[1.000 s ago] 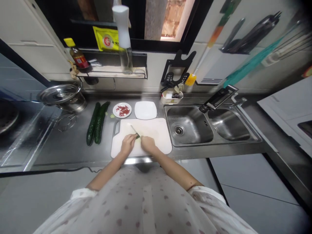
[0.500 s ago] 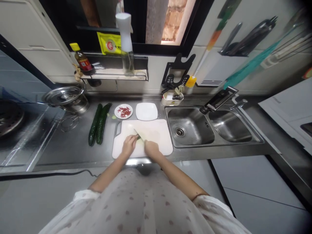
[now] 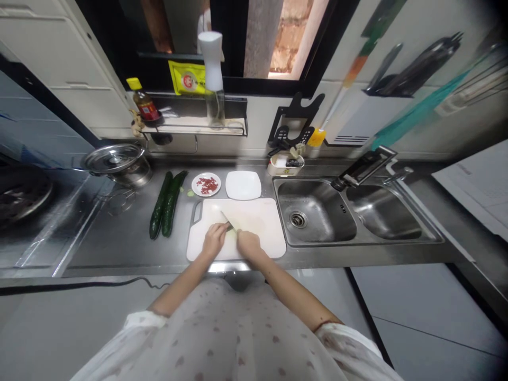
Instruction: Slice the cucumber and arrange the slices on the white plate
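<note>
My right hand (image 3: 248,243) is closed round the handle of a kitchen knife (image 3: 227,219), whose blade points away and to the left over the white cutting board (image 3: 270,219). Fingers bent together, my left hand (image 3: 215,238) pinches a small dark-green piece of cucumber (image 3: 229,227) against the board, close beside the blade. Most of that piece is hidden by the fingers and the knife. Two whole cucumbers (image 3: 159,206) lie left of the board. Behind it are a small plate (image 3: 196,189) of chopped red bits and a white square plate (image 3: 243,185).
A double sink (image 3: 317,211) with a black faucet (image 3: 359,172) is on the right. A lidded steel pot (image 3: 119,164) stands at the back left. Above the counter, a wall shelf (image 3: 194,129) carries a sauce bottle (image 3: 146,103) and a spray bottle (image 3: 214,79). A utensil caddy (image 3: 284,168) stands behind the sink.
The whole view has shifted slightly, so the scene sits lower and further right. The knife blade has tilted more upright beside my left fingers; both hands keep their grips.
</note>
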Tool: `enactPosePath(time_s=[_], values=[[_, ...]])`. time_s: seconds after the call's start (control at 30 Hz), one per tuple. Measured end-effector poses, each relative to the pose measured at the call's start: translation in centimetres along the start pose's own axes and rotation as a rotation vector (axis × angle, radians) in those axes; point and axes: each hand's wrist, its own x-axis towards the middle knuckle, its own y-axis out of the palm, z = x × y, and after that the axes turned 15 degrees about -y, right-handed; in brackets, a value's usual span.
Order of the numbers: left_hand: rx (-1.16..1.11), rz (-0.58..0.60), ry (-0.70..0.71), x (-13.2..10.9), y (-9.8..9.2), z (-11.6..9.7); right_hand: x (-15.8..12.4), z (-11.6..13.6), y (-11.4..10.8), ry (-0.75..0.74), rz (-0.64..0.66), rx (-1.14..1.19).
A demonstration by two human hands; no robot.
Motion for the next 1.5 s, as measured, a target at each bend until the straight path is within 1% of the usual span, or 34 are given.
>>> enactPosePath(time_s=[0.2,0.37,0.63,0.8,0.93,1.07,1.27,1.5], values=[[0.006,-0.002,0.016,0.0,-0.3,-0.5,1.8,0.5,-1.0,-0.011,-0.024,0.029],[0.011,-0.012,0.015,0.0,-0.3,-0.4,2.3,0.6,-1.3,0.01,-0.038,0.047],[-0.002,-0.012,0.01,0.0,0.0,-0.2,1.2,0.2,-1.3,0.01,-0.024,0.046],[0.0,-0.01,0.013,0.0,0.1,-0.1,-0.1,-0.1,-0.5,0.012,-0.024,0.024],[0.007,-0.019,0.02,-0.1,0.1,-0.1,-1.3,-0.4,0.0,0.049,0.014,0.013],[0.003,-0.017,0.019,-0.1,0.1,-0.1,-1.6,-0.5,0.1,0.052,0.017,0.015],[0.017,-0.026,0.02,0.0,0.3,0.0,-0.2,-0.3,0.0,0.029,-0.017,0.025],[0.026,-0.029,0.023,0.1,0.3,0.1,1.8,0.7,-1.6,0.011,-0.024,0.037]])
